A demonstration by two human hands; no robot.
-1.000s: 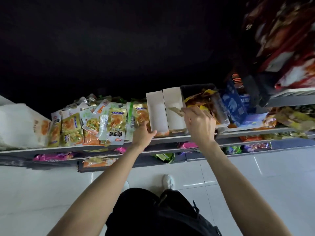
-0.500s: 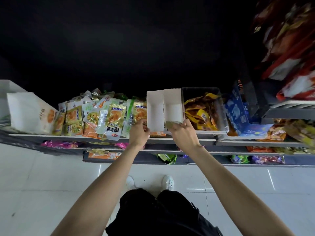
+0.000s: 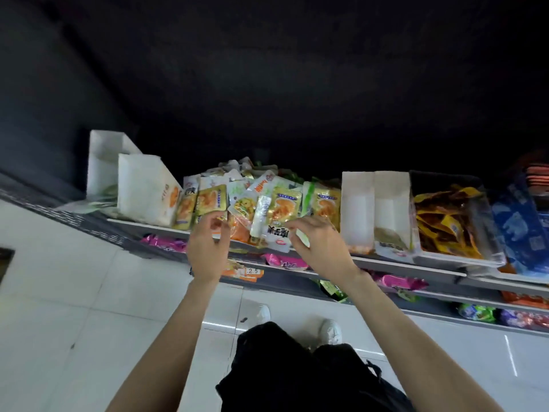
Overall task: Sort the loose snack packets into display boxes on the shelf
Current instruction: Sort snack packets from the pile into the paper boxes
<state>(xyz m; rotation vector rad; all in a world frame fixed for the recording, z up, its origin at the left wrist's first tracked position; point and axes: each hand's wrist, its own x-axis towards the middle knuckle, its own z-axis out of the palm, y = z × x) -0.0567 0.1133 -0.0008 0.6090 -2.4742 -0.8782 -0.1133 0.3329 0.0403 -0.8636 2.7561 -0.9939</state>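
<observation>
On the dim shelf (image 3: 267, 253), loose packets (image 3: 252, 200) are being reached for, standing roughly upright just beyond both hands. The left hand (image 3: 208, 248) and right hand (image 3: 319, 248) are being held equally near, fingers curled; whether anything is being pinched cannot be told.

Backdrop as I see it: glossy white tiled floor (image 3: 74, 292) catching streaks of light; grey metal shelving (image 3: 416, 270) in stepped tiers crossing the frame; dark, unlit wall (image 3: 267, 84) above; black perforated shelf panel (image 3: 59, 215) at left.
</observation>
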